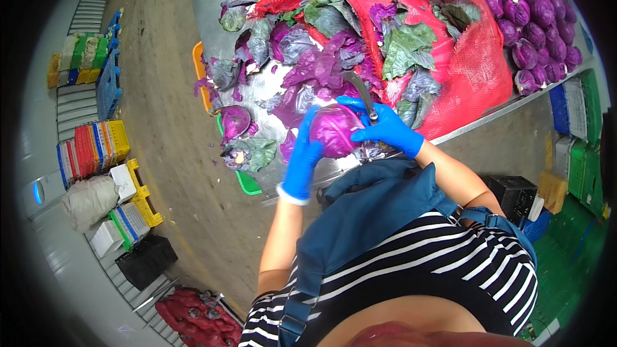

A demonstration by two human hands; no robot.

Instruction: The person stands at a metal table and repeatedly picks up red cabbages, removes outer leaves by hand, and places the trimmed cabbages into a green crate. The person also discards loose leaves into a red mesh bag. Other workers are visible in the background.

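A trimmed red cabbage head is between my hands above the near edge of a metal table. My left hand, in a blue glove, holds its left side. My right hand, gloved too, touches its right side with the fingers and thumb, and also grips a knife with a curved dark blade that points away from me. Loose purple leaves lie just beyond the cabbage. A purple cabbage piece and a green outer leaf lie at the table's left edge.
Red mesh sacking spreads over the table under green leaves. Many cabbage heads are piled at the far right. An orange container and a green one show at the table's left edge. Stacked crates stand across the floor.
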